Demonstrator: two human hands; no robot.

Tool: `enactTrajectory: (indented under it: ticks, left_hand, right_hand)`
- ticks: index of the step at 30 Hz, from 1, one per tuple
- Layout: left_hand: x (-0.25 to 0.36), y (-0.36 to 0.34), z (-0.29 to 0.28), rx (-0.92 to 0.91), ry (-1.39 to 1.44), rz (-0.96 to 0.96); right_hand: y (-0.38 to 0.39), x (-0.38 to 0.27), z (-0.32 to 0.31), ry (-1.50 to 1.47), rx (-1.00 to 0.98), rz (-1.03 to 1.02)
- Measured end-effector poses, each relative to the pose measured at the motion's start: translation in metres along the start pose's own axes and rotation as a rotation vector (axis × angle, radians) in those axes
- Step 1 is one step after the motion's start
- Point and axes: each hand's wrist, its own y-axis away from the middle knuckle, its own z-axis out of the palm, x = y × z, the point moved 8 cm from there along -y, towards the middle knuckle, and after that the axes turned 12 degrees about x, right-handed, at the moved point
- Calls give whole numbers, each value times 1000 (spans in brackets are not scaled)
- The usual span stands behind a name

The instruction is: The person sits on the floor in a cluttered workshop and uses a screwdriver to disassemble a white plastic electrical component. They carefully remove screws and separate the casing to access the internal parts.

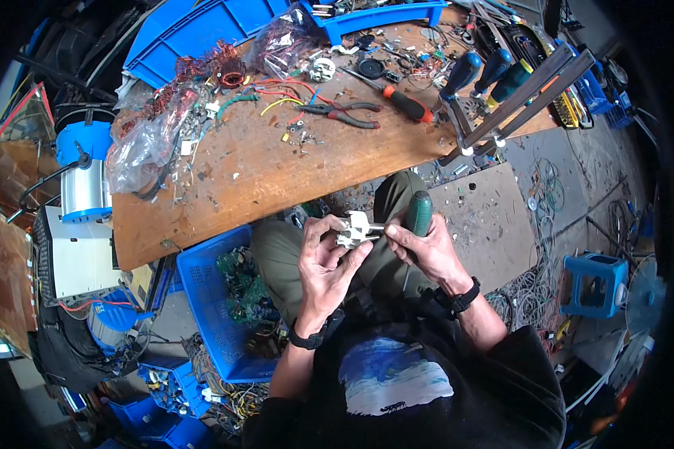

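A worn brown wooden workbench (277, 161) carries the clutter, its near half mostly bare apart from small metal scraps and screws. Toward its far edge lie red-handled pliers (341, 114), a screwdriver with an orange and black grip (397, 99), loose red, yellow and green wires (277, 96), a coil of copper winding (231, 72) and a clear plastic bag of copper wire (146, 135) at the left end. A blue plastic tray (378, 13) sits on the back edge, and a dark metal rack of blue- and green-handled screwdrivers (502, 90) rests on the right end.
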Motion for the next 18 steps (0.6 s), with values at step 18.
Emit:
enactTrajectory:
  ticks: [18]
  left_hand:
    - [1, 5, 6, 43, -15, 87]
  right_hand:
    - [1, 1, 1, -137, 0, 4]
